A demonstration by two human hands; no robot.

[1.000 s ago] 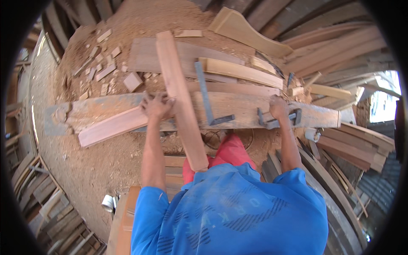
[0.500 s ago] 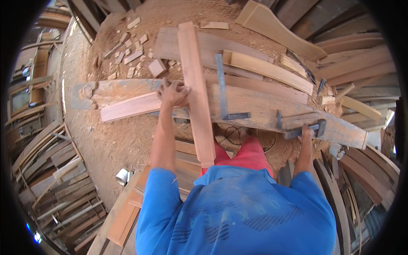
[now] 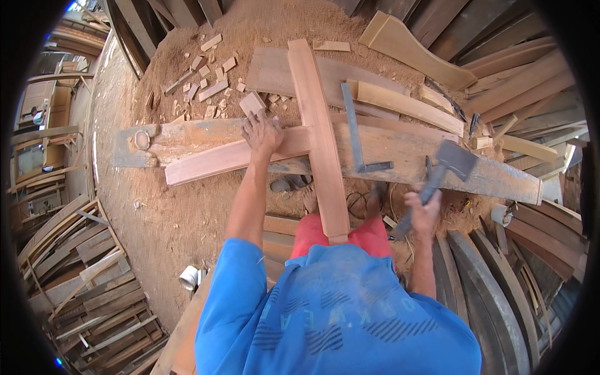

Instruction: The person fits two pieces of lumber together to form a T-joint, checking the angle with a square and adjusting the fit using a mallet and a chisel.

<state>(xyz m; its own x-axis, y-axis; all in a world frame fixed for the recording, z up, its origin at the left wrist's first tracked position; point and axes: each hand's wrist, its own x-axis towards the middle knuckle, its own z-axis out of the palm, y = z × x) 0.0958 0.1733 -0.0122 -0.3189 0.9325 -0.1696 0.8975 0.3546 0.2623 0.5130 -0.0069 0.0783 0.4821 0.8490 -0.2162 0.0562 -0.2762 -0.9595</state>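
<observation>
My left hand (image 3: 262,132) lies with spread fingers on a short pinkish wooden piece (image 3: 212,161). The short piece's right end meets the side of a longer grooved wooden piece (image 3: 320,125), which runs from across the bench plank toward my lap. In my right hand (image 3: 424,211) is the handle of a dark mallet (image 3: 455,160). Its blocky head is over the right part of the bench plank (image 3: 500,181), slightly blurred. Right of the long piece, a metal try square (image 3: 353,125) rests on the plank.
Small wood offcuts (image 3: 215,90) litter the sawdust beyond the bench. A curved pale board (image 3: 400,106) and a wider shaped board (image 3: 425,53) lie at the far right. Stacked dark timber (image 3: 519,94) stands at the right; a white can (image 3: 189,277) is low on the left.
My right hand has lifted the mallet from the bench's right side and brought it left, nearer the long piece. My left hand now lies flatter, farther from the joint. The view has shifted.
</observation>
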